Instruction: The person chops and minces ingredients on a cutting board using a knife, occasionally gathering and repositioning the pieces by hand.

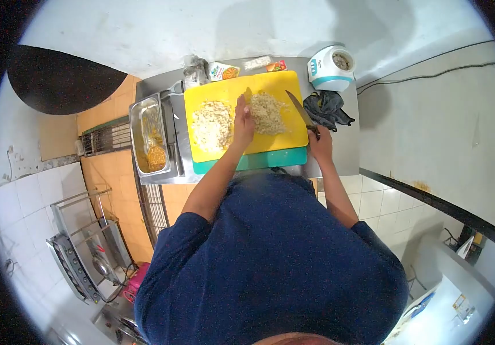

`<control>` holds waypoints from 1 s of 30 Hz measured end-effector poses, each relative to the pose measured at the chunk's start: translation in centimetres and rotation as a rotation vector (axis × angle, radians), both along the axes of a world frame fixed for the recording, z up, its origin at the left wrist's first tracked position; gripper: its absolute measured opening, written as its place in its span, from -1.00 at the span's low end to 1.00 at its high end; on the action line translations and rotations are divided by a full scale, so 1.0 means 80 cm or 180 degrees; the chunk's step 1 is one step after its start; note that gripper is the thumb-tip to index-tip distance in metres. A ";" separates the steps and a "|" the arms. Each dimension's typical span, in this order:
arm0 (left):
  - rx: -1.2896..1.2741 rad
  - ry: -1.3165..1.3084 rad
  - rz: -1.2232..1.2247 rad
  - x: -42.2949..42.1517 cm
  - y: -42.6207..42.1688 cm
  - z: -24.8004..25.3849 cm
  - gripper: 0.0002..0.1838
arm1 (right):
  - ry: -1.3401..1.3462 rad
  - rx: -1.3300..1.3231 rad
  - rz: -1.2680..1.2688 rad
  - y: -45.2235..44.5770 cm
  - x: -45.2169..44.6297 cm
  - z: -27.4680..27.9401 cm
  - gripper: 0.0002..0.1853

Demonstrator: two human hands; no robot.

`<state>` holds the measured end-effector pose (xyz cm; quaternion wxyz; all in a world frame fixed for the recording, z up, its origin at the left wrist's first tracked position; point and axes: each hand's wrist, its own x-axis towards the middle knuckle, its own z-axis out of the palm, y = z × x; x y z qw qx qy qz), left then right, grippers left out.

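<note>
A yellow cutting board lies over a green cutting board on the metal table. Two heaps of finely chopped pale food sit on it, a left heap and a right heap; I cannot make out what food it is. Between them, my left hand is held edge-on with its fingers stretched out, close against the right heap. At the board's right edge, my right hand is closed around the handle of a knife, whose blade points up and left over the board.
Left of the boards stands a metal pan with orange-brown food in it. Along the back lie a clear plastic bag, a food packet and smaller packs. A black plastic bag and a white-and-teal appliance are at the right.
</note>
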<state>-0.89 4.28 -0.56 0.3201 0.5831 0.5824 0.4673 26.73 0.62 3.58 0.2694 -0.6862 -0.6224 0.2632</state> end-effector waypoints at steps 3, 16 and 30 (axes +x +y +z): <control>-0.0058 -0.0074 0.0006 0.004 -0.005 -0.008 -0.34 | -0.0230 -0.0118 0.0089 -0.005 0.006 -0.003 -0.71; -0.0194 -0.0331 0.0053 0.037 -0.014 -0.006 -0.39 | 0.0072 -0.0237 0.0298 -0.060 -0.059 0.019 -0.62; -0.0069 -0.0210 0.0030 0.012 -0.010 0.003 -0.37 | 0.0474 -0.0505 0.0293 -0.038 -0.035 0.041 -0.61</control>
